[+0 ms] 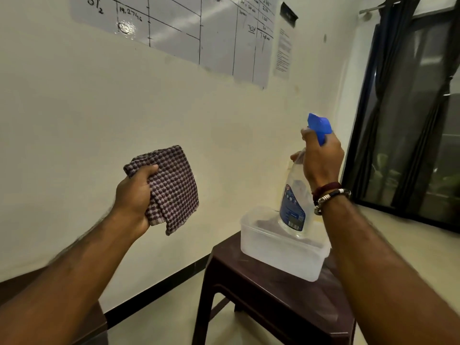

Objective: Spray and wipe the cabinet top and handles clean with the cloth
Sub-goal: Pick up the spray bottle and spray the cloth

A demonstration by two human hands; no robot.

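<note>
The left hand point(135, 195) is raised in front of the wall, its fingers curled tight round a folded checked cloth point(171, 188) in purple and pale tones; the cloth hangs down past the palm, clear of everything else. The right hand point(321, 160) grips the neck of a clear spray bottle point(293, 205) just under its blue trigger head point(319, 125), with beaded bracelets point(328, 195) at the wrist. The bottle is tilted, and its base sits over, perhaps just inside, a translucent plastic container point(278, 247); blur makes it hard to tell whether they touch. That container rests on a dark brown plastic stool point(261, 290) standing by the cream wall point(99, 108). A dark wooden surface, possibly the cabinet top point(15, 287), shows at the lower left edge under the left forearm. A whiteboard sheet point(186, 26) with handwritten grid lines hangs above, and dark curtains point(398, 95) frame a window to the right.
</note>
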